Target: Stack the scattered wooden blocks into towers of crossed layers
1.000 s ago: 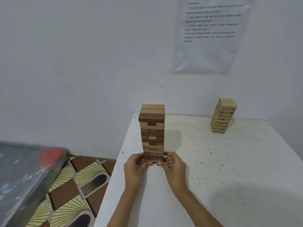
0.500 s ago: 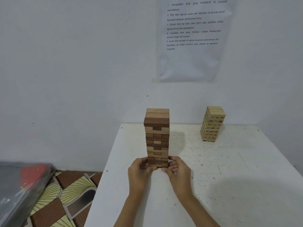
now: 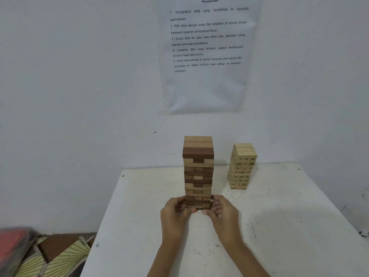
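Tower [image 3: 198, 170]: unmoved, upright, long axis vertical. Left hand [image 3: 175, 214], right hand [image 3: 223, 213]: still gripping base, fingers apparently curled.

The near tower [image 3: 198, 172] stands upright on the white surface [image 3: 279, 226]. It is built of crossed layers that mix dark brown and pale blocks, with pale layers on top above a dark band. The left hand [image 3: 174, 214] and right hand [image 3: 224, 212] clasp its base from either side. The far tower [image 3: 242, 166], all pale blocks with dark marks on their ends, stands upright well apart, behind and to the right, near the wall.
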Motion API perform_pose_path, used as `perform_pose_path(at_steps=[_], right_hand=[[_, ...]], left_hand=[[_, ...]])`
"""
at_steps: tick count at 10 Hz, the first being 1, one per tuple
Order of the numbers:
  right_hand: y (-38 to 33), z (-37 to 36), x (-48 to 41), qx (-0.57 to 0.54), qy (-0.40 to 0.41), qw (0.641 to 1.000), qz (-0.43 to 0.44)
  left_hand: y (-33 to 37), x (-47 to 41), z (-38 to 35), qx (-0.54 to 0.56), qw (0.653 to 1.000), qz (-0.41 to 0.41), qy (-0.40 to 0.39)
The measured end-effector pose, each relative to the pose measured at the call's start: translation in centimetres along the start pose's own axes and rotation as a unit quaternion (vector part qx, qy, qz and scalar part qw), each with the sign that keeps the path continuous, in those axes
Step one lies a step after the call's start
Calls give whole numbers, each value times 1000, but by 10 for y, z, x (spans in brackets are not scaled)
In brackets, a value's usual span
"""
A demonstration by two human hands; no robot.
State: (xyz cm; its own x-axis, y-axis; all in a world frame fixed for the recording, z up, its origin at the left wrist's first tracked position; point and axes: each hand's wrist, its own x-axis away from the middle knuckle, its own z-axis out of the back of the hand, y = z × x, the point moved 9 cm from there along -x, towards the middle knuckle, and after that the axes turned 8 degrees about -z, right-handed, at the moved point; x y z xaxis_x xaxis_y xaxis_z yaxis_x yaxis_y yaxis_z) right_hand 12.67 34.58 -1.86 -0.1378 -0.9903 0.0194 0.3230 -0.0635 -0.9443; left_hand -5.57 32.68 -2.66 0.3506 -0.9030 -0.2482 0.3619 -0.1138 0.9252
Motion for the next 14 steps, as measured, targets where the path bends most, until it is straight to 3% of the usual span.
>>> perform_pose_path(at_steps=[10,13,14], right_hand=[[10,34,-52,62,100,992,44],[13,31,-53,59,90,993,43],[20,32,-49,42,81,995,32]], left_hand=[[17,-34,-63,-7,1000,-5,8],[12,-34,-66,18,1000,-8,3],[13,-24,-62,39,999,-12,35]])
